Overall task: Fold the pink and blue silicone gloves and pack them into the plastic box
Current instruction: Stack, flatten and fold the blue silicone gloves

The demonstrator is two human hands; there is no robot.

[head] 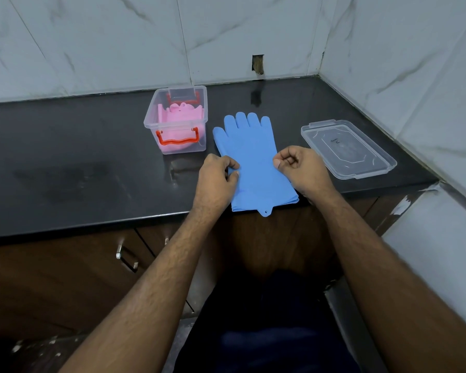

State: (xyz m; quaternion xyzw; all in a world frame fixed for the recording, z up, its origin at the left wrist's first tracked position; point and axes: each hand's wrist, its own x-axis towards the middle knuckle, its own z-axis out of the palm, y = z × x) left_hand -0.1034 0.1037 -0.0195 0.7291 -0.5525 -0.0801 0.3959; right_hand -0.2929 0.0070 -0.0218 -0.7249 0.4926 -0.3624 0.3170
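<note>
Now hands (256, 170) pinch blue gloves (250, 154) side edges.

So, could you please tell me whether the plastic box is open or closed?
Open: the plastic box has no cover, and its lid lies apart on the counter.

Soft, even, rather cool light fills the scene, with no hard shadows. The dark countertop (78, 146) is glossy: beyond the hands it mirrors the wall (253, 36) in a pale sheen, and a dull smudged patch shows to their left. Wide-angle distortion bends the counter's edge and stretches the forearms. The floor below is dim and softly blurred.
</note>
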